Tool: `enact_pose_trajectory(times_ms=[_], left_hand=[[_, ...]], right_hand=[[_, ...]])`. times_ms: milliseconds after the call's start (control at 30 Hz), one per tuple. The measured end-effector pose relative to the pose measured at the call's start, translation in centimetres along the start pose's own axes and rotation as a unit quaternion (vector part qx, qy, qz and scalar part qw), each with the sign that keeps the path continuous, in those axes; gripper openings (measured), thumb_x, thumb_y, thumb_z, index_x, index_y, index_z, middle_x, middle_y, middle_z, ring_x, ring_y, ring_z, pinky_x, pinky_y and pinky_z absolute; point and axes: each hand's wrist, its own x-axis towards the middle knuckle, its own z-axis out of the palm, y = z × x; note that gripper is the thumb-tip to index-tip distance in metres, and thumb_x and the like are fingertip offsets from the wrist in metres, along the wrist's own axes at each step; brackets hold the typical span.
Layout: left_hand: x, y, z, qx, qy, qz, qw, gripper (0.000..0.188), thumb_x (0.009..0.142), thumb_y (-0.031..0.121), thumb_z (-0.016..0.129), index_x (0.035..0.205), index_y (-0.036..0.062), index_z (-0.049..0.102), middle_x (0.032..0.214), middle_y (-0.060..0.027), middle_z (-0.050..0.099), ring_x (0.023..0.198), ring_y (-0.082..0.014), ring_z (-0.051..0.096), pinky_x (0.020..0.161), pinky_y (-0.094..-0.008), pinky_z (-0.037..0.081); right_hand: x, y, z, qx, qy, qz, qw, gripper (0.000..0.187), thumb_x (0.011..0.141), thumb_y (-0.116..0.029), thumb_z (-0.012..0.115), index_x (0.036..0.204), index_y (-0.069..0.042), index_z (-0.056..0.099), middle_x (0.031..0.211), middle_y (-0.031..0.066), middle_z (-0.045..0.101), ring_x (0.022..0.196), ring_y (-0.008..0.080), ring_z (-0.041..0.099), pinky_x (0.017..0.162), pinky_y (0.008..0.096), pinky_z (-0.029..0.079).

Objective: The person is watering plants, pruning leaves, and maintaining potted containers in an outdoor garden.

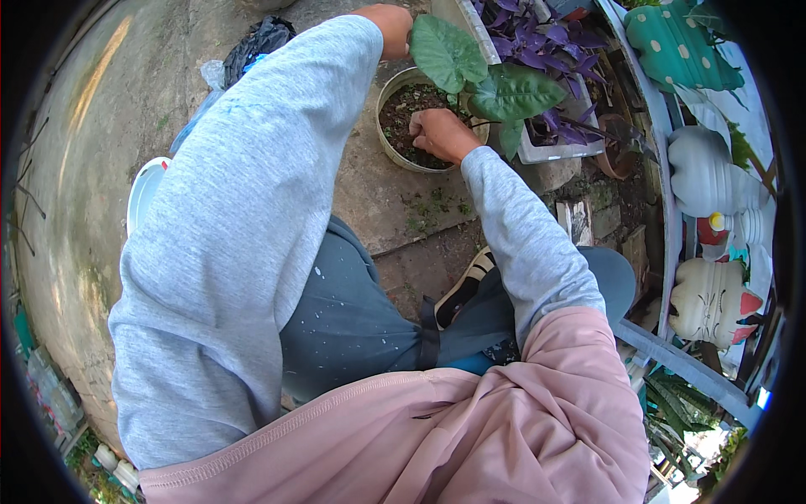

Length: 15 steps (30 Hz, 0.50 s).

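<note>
A pale round pot full of dark soil stands in front of me with a large-leaved green plant growing in it. My right hand is over the soil inside the pot, its fingers curled and pressed together; whatever they may hold is hidden. My left hand is at the far left side of the pot, beside the biggest leaf, with its fingers out of sight. Small bits of debris lie on the soil.
A white rectangular planter with purple-leaved plants stands to the right. A black plastic bag and a white bucket are on the concrete at left. Bottle planters hang along a rail at right.
</note>
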Motion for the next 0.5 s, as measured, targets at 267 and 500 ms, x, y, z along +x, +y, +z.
enact_pose_trajectory(times_ms=[267,500], left_hand=[[0.8,-0.4,1.1,0.058,0.085,0.052,0.993,0.03,0.075,0.019,0.06,0.102,0.0054,0.06,0.077,-0.0149,0.064,0.068,-0.0255,0.063,0.064,-0.0361,0.05],[-1.4,1.9,-0.8,0.027,-0.009,-0.038,0.999,0.029,0.077,0.018,0.059,0.103,0.0057,0.06,0.074,-0.0128,0.063,0.063,-0.0202,0.062,0.059,-0.0333,0.051]], right_hand=[[-0.2,0.2,2.4,0.036,-0.032,0.007,0.999,0.018,0.068,-0.004,0.062,0.084,0.0,0.057,0.082,0.0185,0.06,0.081,0.0342,0.057,0.07,0.0382,0.045],[-4.6,-1.7,-1.6,0.02,0.076,-0.055,0.995,0.009,0.067,-0.001,0.06,0.075,0.001,0.056,0.073,0.0197,0.057,0.074,0.0351,0.056,0.064,0.0395,0.043]])
